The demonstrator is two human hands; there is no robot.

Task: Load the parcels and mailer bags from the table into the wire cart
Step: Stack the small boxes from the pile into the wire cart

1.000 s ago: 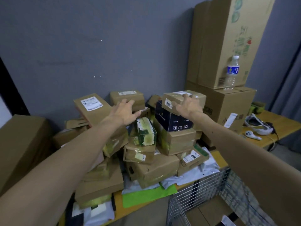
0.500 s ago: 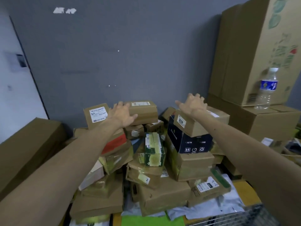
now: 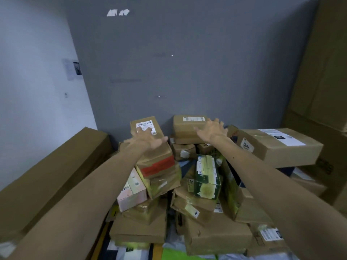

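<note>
The tilted brown cardboard parcel with a white barcode label point(image 3: 159, 152) leans at the top left of the heap, toward the table's far edge, against the dark grey wall point(image 3: 187, 62). A band of red tape crosses its lower end. The left hand point(image 3: 145, 138) lies palm down over its upper face just below the label, with the fingers spread and fairly straight and the thumb pointing right. It does not curl round any edge.

Just to the right, a flat brown tape-wrapped parcel with a small white label point(image 3: 185, 130) lies level on top of the heap. The right hand point(image 3: 212, 131) rests on its right end, likewise flat with the fingers fanned out. The two hands are well apart, one on each parcel.

Below them more brown boxes are heaped. A green and white carton point(image 3: 206, 175) stands near the middle. A pale pink box point(image 3: 131, 190) is wedged under the left parcel. A crumpled brown parcel with a "2" sticker point(image 3: 193, 209) lies lower down.

At the table's near edge a bright green mailer bag point(image 3: 170, 255) shows beneath the boxes, beside a strip of yellowish table top point(image 3: 157, 250).

To the right a wide brown carton with a white shipping label point(image 3: 277, 145) rests on other parcels. Behind it tall brown cartons point(image 3: 323, 72) stand stacked along the right side. A long brown carton point(image 3: 47, 175) lies along the left side, under the pale wall point(image 3: 28, 72).
</note>
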